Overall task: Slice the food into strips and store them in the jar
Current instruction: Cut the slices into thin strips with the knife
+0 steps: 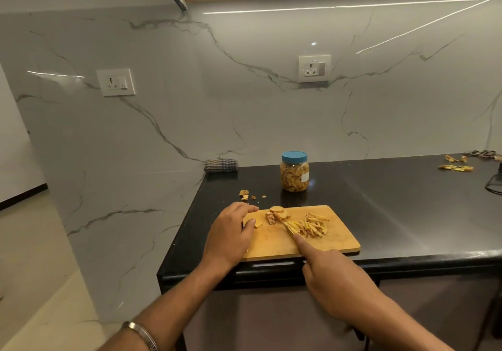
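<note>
Our right hand [335, 277] grips a slim-bladed knife [288, 228], forefinger along its spine, on the rectangular pale wooden cutting board [326, 244] at the black table [407, 201] edge. Our left hand [231, 232] pinches a small yellow slice [257, 224] near the uncut yellow-brown chunks [275, 213]; a slip could nick those fingertips. Cut yellow strips [312, 225] pile beside the blade. The blue-lidded clear plastic jar [294, 171] behind looks nearly full, lid on.
</note>
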